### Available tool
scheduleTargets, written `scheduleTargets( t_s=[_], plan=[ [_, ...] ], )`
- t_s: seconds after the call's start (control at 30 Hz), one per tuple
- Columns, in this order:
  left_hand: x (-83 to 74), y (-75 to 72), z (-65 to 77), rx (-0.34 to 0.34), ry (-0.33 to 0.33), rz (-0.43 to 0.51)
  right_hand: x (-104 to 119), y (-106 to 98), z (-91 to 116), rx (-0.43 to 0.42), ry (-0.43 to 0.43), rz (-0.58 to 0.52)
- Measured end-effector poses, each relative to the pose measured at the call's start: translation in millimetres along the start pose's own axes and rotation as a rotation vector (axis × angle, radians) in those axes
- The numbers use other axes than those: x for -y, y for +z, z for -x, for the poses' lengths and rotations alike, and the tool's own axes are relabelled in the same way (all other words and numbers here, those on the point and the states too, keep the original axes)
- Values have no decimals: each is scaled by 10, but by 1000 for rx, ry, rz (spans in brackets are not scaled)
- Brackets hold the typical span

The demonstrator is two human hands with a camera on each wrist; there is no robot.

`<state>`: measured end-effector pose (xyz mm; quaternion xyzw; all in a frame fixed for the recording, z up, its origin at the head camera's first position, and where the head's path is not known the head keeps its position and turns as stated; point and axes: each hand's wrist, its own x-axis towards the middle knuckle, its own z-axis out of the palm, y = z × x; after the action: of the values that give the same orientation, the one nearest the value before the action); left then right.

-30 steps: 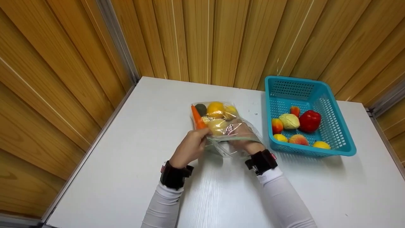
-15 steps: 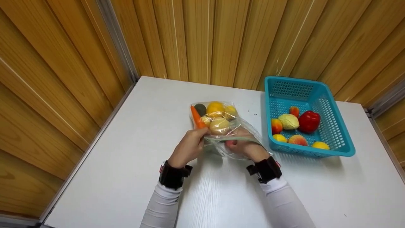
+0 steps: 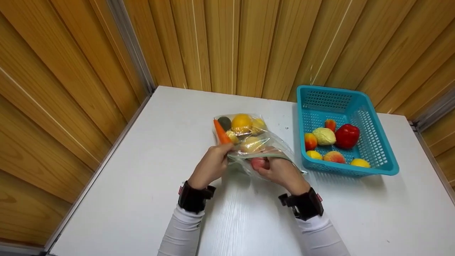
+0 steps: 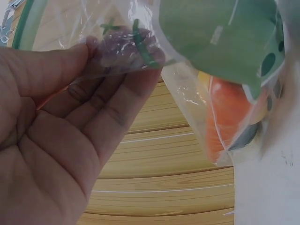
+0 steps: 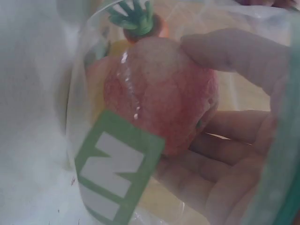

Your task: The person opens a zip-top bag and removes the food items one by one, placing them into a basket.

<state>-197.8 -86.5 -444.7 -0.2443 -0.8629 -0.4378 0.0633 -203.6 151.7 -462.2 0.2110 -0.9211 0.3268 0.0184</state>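
A clear zip bag [image 3: 279, 140] lies on the white table, holding a carrot [image 3: 221, 131], an orange [image 3: 241, 122], a dark green item [image 3: 224, 123] and several yellowish pieces. My left hand [image 3: 210, 165] pinches the bag's near edge beside its green zip strip. Something purple with green stems [image 4: 124, 47] shows through the plastic by those fingers. In the bag's mouth, my right hand [image 3: 284, 171] grips a round pinkish-red fruit [image 5: 159, 93] between thumb and fingers. The carrot's green top [image 5: 133, 18] appears behind that fruit in the right wrist view.
A turquoise basket [image 3: 390, 156] stands to the right of the bag. Inside lie a red bell pepper [image 3: 347, 136], a pale wrinkled piece [image 3: 324, 136], a peach [image 3: 334, 156] and several other fruits. Wood-panelled walls [image 3: 227, 42] border the table.
My right hand has drawn back from deep in the bag to its mouth, toward me, with the pinkish-red fruit. The left hand keeps its hold in nearly the same place.
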Motion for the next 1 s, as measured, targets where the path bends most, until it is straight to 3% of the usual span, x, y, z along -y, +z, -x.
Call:
scheduleTargets(
  t_s=[0.3,0.6,1.0],
  plan=[
    [2,13,2,-5,-5,-4,48,-67,65,7,-60,-54],
    [9,17,-6,-3,2,-18,36,-162,141,-35,-138,48],
    [12,1,3,-5,-4,0,92,-233,211,-26,-121,97]
  ],
)
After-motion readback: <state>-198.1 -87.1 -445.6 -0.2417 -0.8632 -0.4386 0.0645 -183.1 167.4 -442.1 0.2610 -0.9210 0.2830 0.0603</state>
